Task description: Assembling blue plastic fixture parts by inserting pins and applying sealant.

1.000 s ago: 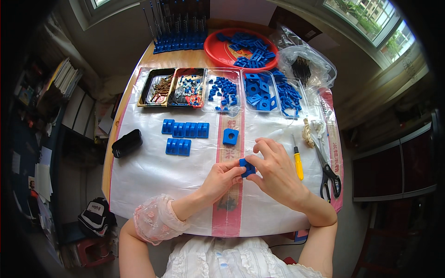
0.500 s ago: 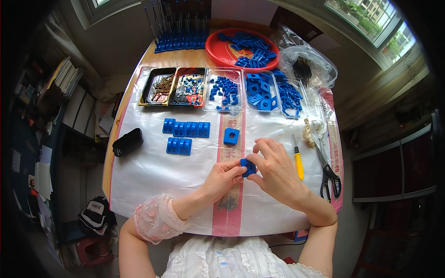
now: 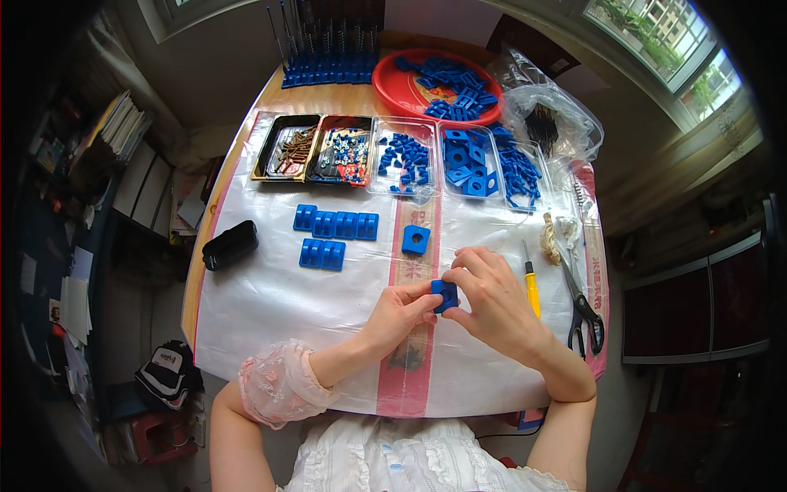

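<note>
Over the middle of the table, a square blue plastic piece with a round hole [image 3: 446,297] is pinched between both hands. My left hand [image 3: 404,308] grips its left side with thumb and fingers closed. From the right, my right hand [image 3: 493,293] holds its upper and right edges with bent fingers. A similar blue holed block [image 3: 416,239] lies just beyond on the pink stripe. To the left are two rows of blue curved blocks, a far row [image 3: 337,223] and a nearer row [image 3: 321,254].
Trays of screws [image 3: 287,149], small metal parts [image 3: 338,152] and blue parts [image 3: 403,159] line the back. Behind stands a red basin [image 3: 393,92]. A yellow screwdriver [image 3: 532,289] and black-handled scissors [image 3: 584,316] lie right; a black case [image 3: 230,245] lies left.
The whole view has shifted slightly. Both hands keep the blue piece at nearly the same spot, with little finger movement.
</note>
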A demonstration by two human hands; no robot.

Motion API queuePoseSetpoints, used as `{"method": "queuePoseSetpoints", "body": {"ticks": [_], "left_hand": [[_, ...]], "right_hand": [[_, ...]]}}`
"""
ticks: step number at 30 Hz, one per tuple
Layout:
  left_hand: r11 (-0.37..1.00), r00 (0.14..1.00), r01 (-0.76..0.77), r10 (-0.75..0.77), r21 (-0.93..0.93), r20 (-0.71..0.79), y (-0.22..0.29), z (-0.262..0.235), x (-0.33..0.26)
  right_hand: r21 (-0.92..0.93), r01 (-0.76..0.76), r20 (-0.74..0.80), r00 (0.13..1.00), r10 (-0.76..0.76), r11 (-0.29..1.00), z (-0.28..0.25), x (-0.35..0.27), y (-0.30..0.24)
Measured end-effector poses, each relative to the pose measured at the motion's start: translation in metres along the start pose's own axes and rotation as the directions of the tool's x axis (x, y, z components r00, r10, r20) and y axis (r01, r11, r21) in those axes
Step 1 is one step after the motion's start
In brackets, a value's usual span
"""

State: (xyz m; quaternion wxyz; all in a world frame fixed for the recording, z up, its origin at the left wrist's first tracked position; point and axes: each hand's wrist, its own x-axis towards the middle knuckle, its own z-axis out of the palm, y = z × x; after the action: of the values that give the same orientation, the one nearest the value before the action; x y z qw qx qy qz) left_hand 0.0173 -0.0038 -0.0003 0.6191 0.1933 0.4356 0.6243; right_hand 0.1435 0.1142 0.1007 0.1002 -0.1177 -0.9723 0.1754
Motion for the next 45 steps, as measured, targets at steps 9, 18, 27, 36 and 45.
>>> {"method": "queuePoseSetpoints", "body": {"ticks": [9, 18, 27, 36, 45], "left_hand": [[0.997, 0.999, -0.023, 0.026, 0.067, -0.039, 0.008, 0.003, -0.005], [0.996, 0.998, -0.068, 0.066, -0.064, -0.022, 0.030, 0.001, -0.006], [0.948, 0.929, -0.255, 0.296, 0.191, -0.224, 0.068, 0.002, -0.022], [-0.259, 0.690, 0.292, 0.724, 0.920, -0.015, 0.155, -0.096, -0.114], [-0.181, 0.656, 0.632, 0.643, 0.753, -0.395, 0.181, -0.179, -0.101]], "right_hand": [[0.129, -0.034, 0.018, 0.999, 0.032, 0.991, 0.002, 0.004, 0.005], [0.035, -0.066, -0.037, 0.997, 0.068, 0.997, -0.010, 0.003, 0.004], [0.028, -0.063, -0.074, 0.995, 0.065, 0.998, -0.027, -0.002, -0.006], [-0.017, -0.054, -0.066, 0.996, 0.053, 0.998, -0.025, -0.004, -0.002], [-0.028, -0.050, -0.061, 0.997, 0.048, 0.998, -0.021, -0.004, -0.003]]}}
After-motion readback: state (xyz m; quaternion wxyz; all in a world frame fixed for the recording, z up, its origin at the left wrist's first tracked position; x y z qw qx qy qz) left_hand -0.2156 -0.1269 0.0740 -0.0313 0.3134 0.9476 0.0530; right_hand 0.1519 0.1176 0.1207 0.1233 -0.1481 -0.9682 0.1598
